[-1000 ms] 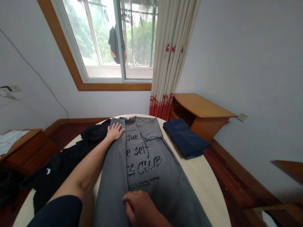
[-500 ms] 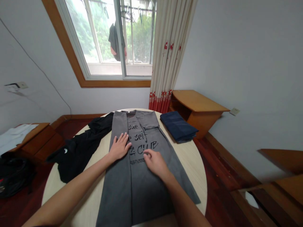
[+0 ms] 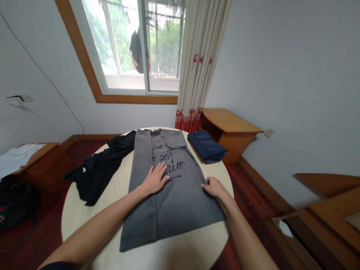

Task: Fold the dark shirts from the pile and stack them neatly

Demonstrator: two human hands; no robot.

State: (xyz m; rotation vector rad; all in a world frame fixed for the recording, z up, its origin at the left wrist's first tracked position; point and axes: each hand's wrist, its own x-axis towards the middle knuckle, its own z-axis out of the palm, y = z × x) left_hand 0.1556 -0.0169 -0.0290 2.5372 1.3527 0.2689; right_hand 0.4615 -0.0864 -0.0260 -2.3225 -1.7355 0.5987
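Observation:
A grey T-shirt (image 3: 182,202) with black lettering lies spread on the round table, its collar toward the window. Its left side is folded inward in a long strip, and the sleeve at the upper right lies turned in across the chest. My left hand (image 3: 154,178) rests flat on the shirt's middle, fingers spread over part of the print. At the right edge of the shirt, my right hand (image 3: 216,187) is closed, thumb and curled fingers pinching the cloth. The fingertips of that hand are partly hidden.
A black garment (image 3: 98,172) lies crumpled at the table's left. Folded dark blue clothes (image 3: 206,146) sit stacked at the back right. The pale round table (image 3: 180,249) stands near a wooden desk (image 3: 233,123), a curtain (image 3: 194,75) and a window.
My left hand has slid right, from the folded strip onto the print. My right hand has moved from the print to the shirt's right edge and taken hold there.

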